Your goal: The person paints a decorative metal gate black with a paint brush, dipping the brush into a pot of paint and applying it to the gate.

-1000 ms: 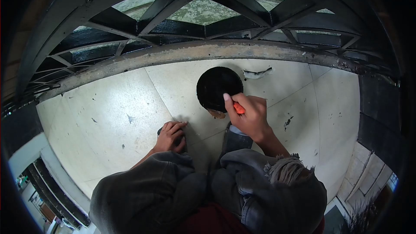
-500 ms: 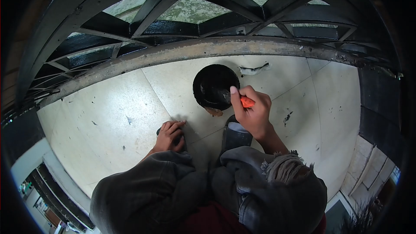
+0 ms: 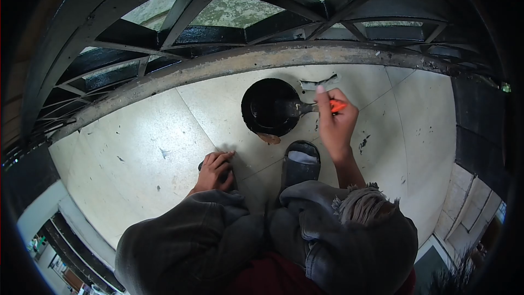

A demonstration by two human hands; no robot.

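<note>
My right hand (image 3: 337, 125) is closed around the orange handle (image 3: 338, 106) of a paintbrush (image 3: 307, 107). Its dark bristle end lies over the right side of a round black paint container (image 3: 252, 122); dark paint coats the inside. Low on the left, my left hand (image 3: 213, 170) rests by my left foot, fingers stretched forward and holding no tool that I can see. Beneath that hand, the dark footwear is mostly hidden.
Above the container runs a worn sill (image 3: 218, 65) below a black metal grille (image 3: 322, 19). A paint-smeared scrap (image 3: 319, 82) and a brown piece (image 3: 268, 139) lie beside the container. My right sandal (image 3: 301, 169) stands on the pale, paint-spotted tiles (image 3: 147, 136).
My right hand has moved right and slightly up, drawing the paintbrush toward the container's right rim. More of the brush and my right sandal now show. My left hand stays put.
</note>
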